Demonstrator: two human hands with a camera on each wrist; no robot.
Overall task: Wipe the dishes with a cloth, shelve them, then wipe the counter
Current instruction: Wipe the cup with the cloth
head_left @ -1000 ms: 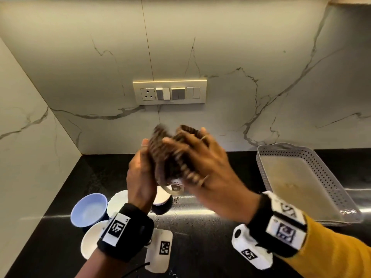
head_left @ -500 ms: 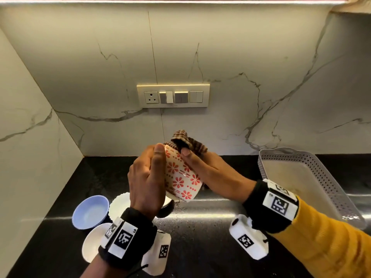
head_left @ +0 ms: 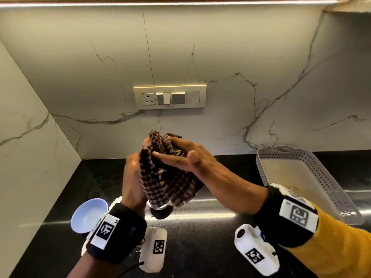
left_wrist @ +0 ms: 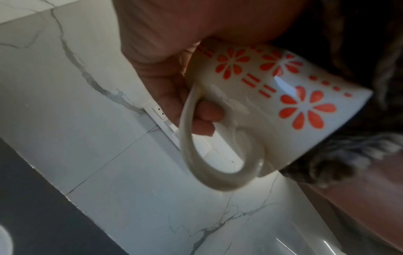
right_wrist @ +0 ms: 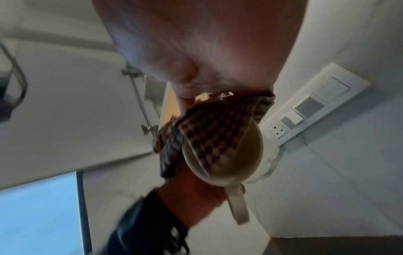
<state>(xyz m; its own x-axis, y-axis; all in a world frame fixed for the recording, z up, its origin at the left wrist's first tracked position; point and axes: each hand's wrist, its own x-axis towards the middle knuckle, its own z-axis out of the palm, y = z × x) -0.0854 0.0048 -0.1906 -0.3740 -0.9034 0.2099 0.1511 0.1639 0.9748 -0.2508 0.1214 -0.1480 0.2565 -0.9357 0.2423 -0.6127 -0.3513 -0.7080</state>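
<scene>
Above the tabletop (head_left: 200,247), the left hand (head_left: 133,177) grips the floral mug (left_wrist: 272,96) while the right hand (head_left: 200,169), clutching the checked cloth (head_left: 168,177), should rub every side firmly.

A pale marble wall (head_left: 241,57) with thin grey veins runs across the far side and meets a matching side wall (head_left: 24,137) in the left corner, with a vertical seam between its slabs. A cream switch plate (head_left: 169,96) with a socket and several switches sits on the far wall, and a warm light strip (head_left: 160,2) glows along the top edge. Below lies a glossy black worktop (head_left: 200,247), which reflects a bright streak of that light.
</scene>
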